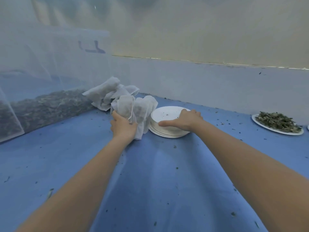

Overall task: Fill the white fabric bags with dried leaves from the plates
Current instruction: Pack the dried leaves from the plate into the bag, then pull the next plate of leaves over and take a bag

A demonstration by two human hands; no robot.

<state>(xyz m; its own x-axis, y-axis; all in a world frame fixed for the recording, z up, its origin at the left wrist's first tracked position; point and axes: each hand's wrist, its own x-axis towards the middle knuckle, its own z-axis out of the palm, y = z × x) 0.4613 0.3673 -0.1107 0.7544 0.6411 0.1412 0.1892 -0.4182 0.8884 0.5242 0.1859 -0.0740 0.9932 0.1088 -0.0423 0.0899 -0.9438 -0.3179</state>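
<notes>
Two hands — left [122,127] grips white bag [132,109] | right [184,121] flat on plate stack [167,131] | blue cloth [158,173] — leaf-flecked

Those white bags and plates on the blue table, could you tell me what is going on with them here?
A person is bagging dried leaves. The left hand grips a filled white fabric bag beside other bags, while the right hand rests flat on a stack of empty plates. One plate of leaves waits at the far right, and a clear bin holds more leaves.
</notes>
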